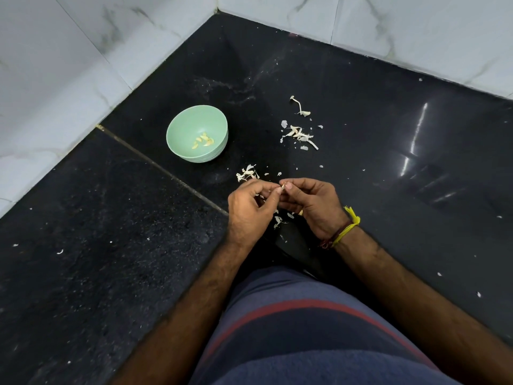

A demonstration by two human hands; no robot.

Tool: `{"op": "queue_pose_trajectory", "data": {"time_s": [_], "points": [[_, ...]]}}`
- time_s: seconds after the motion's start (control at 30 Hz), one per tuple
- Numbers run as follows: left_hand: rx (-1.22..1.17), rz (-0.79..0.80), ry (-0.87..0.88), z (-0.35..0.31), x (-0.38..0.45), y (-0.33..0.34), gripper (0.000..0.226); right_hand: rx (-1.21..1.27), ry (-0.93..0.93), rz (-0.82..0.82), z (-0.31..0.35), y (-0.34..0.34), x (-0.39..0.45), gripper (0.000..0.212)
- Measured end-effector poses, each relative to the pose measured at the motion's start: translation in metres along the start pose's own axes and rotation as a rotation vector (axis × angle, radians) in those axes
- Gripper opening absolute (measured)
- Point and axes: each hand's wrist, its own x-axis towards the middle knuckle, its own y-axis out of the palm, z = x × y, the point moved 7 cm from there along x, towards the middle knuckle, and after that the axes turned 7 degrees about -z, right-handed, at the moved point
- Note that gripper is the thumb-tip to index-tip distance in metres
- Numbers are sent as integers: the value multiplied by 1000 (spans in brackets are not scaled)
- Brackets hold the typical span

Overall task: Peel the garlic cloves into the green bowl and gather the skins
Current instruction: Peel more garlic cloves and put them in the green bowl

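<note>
Glossy black counter (361, 107), papery skins (298, 133).

Glossy black speckled stone countertop (361, 112), polished, with bright window-like reflections toward the right side. A thin pale seam (163, 169) runs diagonally across it, from the left wall edge toward the middle. Fine whitish dust smears on the surface near the far corner.

White marble-patterned wall tiles (83, 56) with grey veining meet the counter on two sides, forming a corner at top centre; thin grout lines visible.

Yellow thread wristband (348, 225), knotted with loose ends, beside a darker reddish-brown thread band (330, 240).

Navy knit garment with a red stripe (305, 329) fills the lower middle.
</note>
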Motion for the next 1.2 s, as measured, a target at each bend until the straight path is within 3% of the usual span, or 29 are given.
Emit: {"op": "queue_pose_trajectory", "data": {"time_s": [0.1,0.33,0.83,1.07,1.2], "points": [[31,12,16,1,0,3,6,16,11,-3,-2,2,-2,26],[83,26,-12,4,-1,6,3,145,132,-48,-12,5,-7,18],[124,5,105,0,-2,6,16,-165,-173,-54,4,4,-8,11],[-149,28,-260,21,-2,8,3,-33,-79,28,1,9,-8,9],[-141,106,-307,26,-3,9,6,-86,-88,19,0,7,-8,7]]}}
